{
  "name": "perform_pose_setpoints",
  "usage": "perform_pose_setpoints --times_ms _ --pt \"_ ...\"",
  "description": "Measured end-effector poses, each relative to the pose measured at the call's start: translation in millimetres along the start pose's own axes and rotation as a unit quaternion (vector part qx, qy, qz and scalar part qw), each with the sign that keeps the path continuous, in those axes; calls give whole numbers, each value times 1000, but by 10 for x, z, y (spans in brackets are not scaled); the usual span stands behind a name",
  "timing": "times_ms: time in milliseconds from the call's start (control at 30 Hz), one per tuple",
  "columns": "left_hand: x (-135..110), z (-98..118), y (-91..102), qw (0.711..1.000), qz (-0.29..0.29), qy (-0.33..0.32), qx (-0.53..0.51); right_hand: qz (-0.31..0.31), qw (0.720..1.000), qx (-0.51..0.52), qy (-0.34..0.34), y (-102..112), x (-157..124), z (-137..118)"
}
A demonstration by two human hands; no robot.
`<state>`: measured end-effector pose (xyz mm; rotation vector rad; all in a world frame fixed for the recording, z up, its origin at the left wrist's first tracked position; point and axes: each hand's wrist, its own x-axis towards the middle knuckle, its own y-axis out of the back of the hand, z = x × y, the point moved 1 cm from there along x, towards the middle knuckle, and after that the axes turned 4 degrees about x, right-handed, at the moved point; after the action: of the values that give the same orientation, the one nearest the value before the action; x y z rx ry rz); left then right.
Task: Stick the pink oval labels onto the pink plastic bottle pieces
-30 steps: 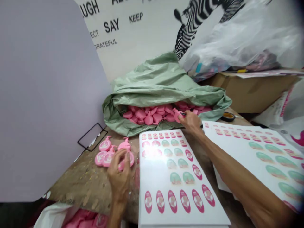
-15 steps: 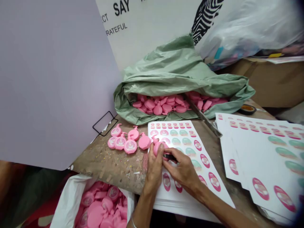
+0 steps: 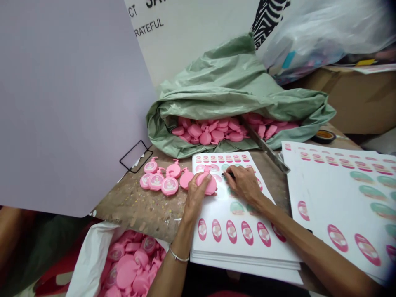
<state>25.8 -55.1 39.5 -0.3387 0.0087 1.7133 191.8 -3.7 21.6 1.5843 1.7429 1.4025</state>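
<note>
My left hand (image 3: 195, 194) is closed on a pink bottle-shaped plastic piece (image 3: 209, 185), pressing it down on the top sticker sheet (image 3: 229, 218). My right hand (image 3: 243, 185) rests on the same sheet among the green and pink oval stickers, fingers pinched round a small dark tool (image 3: 228, 175). Several pink pieces with stickers on them (image 3: 161, 180) lie in a cluster just left of the sheet. A green plastic bag (image 3: 235, 99) full of plain pink pieces (image 3: 213, 133) lies open behind the sheet.
A second stack of sticker sheets (image 3: 343, 198) lies at the right. A white bag of pink pieces (image 3: 123, 268) stands below the table's front edge. A large lilac board (image 3: 68, 103) leans at the left. A tape roll (image 3: 323, 135) and cardboard box (image 3: 359, 99) sit behind.
My right hand came back from the green bag with a pink piece; my left hand left the cluster and took that piece. My right hand has since slid up the sheet.
</note>
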Motion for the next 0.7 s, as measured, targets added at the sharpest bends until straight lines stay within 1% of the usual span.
perform_pose_setpoints --times_ms 67,167,400,567,633,700 --pt "37 -60 -11 1000 10 5 2 1 1000 -21 12 -21 -28 -1" --pt "61 -94 8 1000 11 11 -5 1 999 -34 24 -24 -55 -1" --pt "27 -84 28 1000 3 -11 8 -7 1000 -5 26 -63 -59 -28" --pt "23 -91 38 1000 0 -7 -9 7 999 -41 19 -61 -31 -3" --pt "29 -95 36 1000 3 -7 -12 -1 998 -50 27 -57 -27 16" --pt "35 -101 33 1000 9 -7 -16 -11 999 -38 27 -55 -27 33"
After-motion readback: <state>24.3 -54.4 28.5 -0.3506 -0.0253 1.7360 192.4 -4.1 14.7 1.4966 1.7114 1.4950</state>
